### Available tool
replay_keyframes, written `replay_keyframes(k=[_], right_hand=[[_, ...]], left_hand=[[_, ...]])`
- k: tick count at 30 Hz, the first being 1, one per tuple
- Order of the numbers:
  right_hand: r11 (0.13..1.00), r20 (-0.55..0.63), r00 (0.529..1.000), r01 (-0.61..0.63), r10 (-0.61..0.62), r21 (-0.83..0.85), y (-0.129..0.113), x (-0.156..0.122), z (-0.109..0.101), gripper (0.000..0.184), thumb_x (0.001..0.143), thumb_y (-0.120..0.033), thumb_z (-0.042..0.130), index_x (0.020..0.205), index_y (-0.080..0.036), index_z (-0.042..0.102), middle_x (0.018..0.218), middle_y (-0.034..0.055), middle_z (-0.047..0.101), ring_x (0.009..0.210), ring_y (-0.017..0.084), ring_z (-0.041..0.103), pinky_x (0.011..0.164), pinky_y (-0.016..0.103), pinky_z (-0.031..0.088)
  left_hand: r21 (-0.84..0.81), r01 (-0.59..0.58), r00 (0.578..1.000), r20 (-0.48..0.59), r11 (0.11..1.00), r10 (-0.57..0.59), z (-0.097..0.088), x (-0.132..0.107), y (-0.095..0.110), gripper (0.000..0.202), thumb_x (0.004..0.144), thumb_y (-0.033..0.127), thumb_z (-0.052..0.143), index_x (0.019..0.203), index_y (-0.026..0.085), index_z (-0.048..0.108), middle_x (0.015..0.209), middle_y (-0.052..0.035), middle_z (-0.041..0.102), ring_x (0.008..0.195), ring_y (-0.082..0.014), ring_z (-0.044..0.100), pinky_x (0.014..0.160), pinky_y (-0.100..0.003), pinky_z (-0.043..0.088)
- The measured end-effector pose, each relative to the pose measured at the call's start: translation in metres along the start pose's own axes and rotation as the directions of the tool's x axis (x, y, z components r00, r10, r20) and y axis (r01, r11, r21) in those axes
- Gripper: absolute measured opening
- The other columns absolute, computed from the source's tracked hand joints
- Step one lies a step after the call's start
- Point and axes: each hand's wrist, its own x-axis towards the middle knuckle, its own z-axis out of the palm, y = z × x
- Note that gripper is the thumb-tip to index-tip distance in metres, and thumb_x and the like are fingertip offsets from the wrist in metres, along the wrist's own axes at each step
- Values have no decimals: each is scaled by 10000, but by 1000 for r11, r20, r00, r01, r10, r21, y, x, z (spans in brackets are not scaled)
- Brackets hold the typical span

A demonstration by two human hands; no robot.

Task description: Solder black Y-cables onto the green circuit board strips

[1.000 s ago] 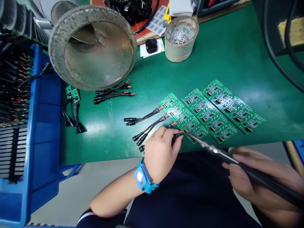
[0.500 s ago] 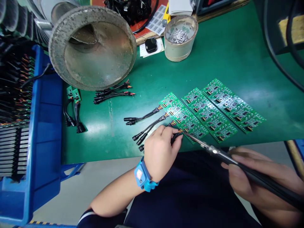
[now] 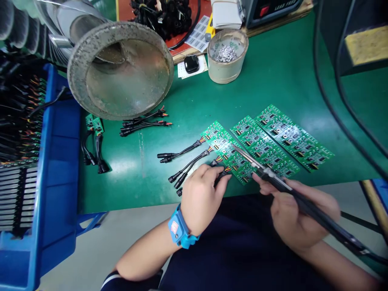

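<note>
We are soldering leads onto the board strip: our left hand, in a narrow grip, is pinching the black cable at the strip's near end, while our right hand is holding the soldering iron in a closed grip, tip over the strip, calling, we judge, for a steady touch.

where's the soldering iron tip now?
Head view, right of centre: soldering iron in right hand, tip over the nearest row of green boards, beside the cable in left hand.

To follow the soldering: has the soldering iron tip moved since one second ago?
Yes. The soldering iron tip moved away from the person along the strip of green circuit boards, off the nearest board's wire joints beside the left hand.
</note>
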Motion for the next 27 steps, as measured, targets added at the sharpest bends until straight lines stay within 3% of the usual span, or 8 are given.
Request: replay_keyframes(k=[3,7,11,14,19,22,27], right_hand=[[992,8,993,121,-121,29,-1,10,18,495,700,34,548,1142,-189,548,883,59,678,807,247,660,643,430,555],[994,57,992,109,-110,23,-5,20,29,494,707,30,561,1138,-211,552,856,48,671,796,219,655,660,399,554],[993,80,990,115,-116,20,-5,21,29,466,724,15,551,1128,-218,548,841,34,670,788,198,652,647,366,558],[995,58,994,85,-87,50,-1,18,27,438,737,-7,544,1125,-209,539,843,32,672,801,210,655,673,404,559],[989,4,990,143,-143,43,3,15,11,358,735,-49,557,1075,-159,569,713,18,654,672,175,637,613,357,557],[981,105,976,189,-193,46,1,13,-3,346,715,-47,569,1049,-138,587,678,19,635,661,175,628,653,378,575],[993,248,961,113,-121,44,-1,9,-10,379,693,-47,585,1054,-160,575,700,24,618,787,231,654,669,415,590]], left_hand=[[-60,8,1000,-7,998,-8,-5,2,-7,178,857,275,574,962,163,664,822,-44,623,730,-141,601,690,-263,500],[-90,-21,1000,-19,996,19,-7,3,-16,190,873,270,553,993,164,655,842,-47,627,747,-137,603,709,-264,504],[-39,-158,987,-34,987,157,-8,6,-24,194,874,248,547,1024,169,643,889,-65,631,818,-159,599,755,-306,510],[-40,-251,968,19,967,252,-12,11,-29,178,871,212,545,1012,179,649,881,-61,638,850,-166,599,771,-318,513],[-163,-189,978,55,968,200,-18,21,-28,133,825,153,602,932,173,679,865,-48,652,829,-146,609,773,-286,518],[-183,-140,988,34,973,148,-17,22,-25,128,807,123,616,905,162,688,839,-48,647,797,-140,607,754,-286,525],[-171,-123,991,30,978,130,-15,20,-20,140,807,107,602,893,167,694,814,-45,631,756,-140,599,711,-284,527]])
